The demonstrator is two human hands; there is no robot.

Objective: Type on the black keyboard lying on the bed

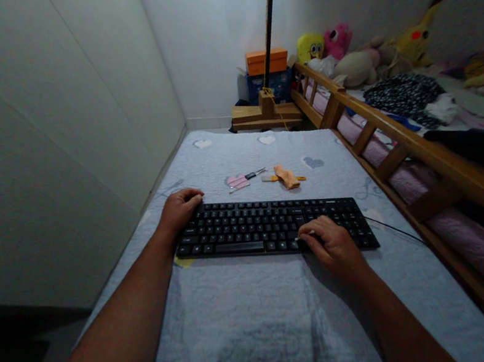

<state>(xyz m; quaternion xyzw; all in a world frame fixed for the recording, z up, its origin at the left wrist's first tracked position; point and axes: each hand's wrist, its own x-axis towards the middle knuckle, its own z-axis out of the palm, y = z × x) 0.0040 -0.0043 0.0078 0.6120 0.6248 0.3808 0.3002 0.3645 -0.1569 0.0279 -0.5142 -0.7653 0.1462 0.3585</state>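
Note:
A black keyboard (250, 226) lies slightly slanted on the pale blue quilted cover. At its upper left corner my left hand (180, 207) rests with the fingers closed around the edge. My right hand (330, 243) is over the keys right of the space bar, its thumb and forefinger pinched on a small whitish tip that is mostly hidden. Beyond the keyboard lie a slim black-handled tool (250, 176), a thin white stick (239, 187), and an orange cloth (287, 177) across a yellow-handled brush (270, 178).
A wooden bed rail (426, 161) runs along the right, with plush toys and clothes behind it. At the far end stand a wooden stand (265, 113) with a black pole and an orange box (266, 61). The keyboard cable (395, 229) trails right.

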